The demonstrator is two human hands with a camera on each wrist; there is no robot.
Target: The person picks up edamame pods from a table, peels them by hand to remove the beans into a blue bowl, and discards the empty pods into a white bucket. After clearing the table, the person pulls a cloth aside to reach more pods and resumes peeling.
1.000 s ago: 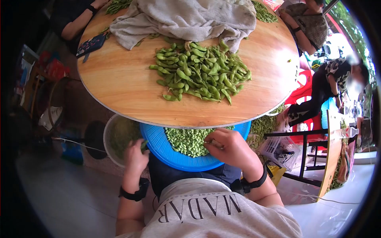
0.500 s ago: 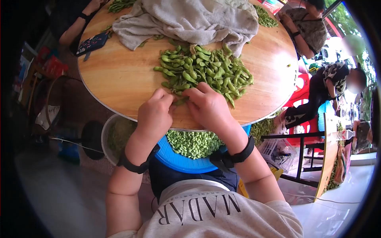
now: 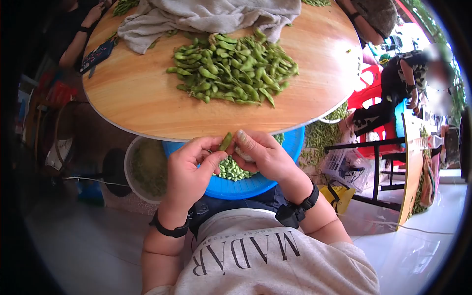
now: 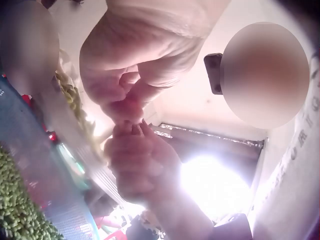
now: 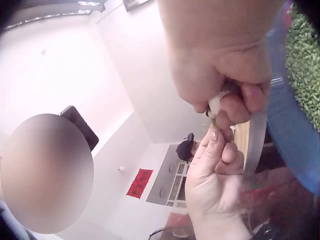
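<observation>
Above the blue basket (image 3: 290, 147), the left hand (image 3: 189, 164) pinches a green pod (image 3: 225, 141) between thumb and fingers. Close beside it the right hand (image 3: 268, 155) has its fingers curled, with something whitish at the thumb and fingers. In the right wrist view the two hands meet at a bit of green, and a white piece (image 5: 216, 104) shows in the right hand (image 5: 220, 65). Shelled green beans (image 3: 235, 170) lie in the basket, partly hidden by the hands. A pile of pods (image 3: 236, 69) rests on the round table (image 3: 147, 105).
A grey cloth (image 3: 206, 14) covers the table's far part, and a dark phone-like object (image 3: 98, 55) lies at its left edge. A round tub (image 3: 147, 169) stands left of the basket. Other people are around the table and at the right, near a white crate (image 3: 344, 164).
Both hands have drawn back from the pile on the table to above the basket. A pod is now held up in the left hand. The head view has shifted slightly.
</observation>
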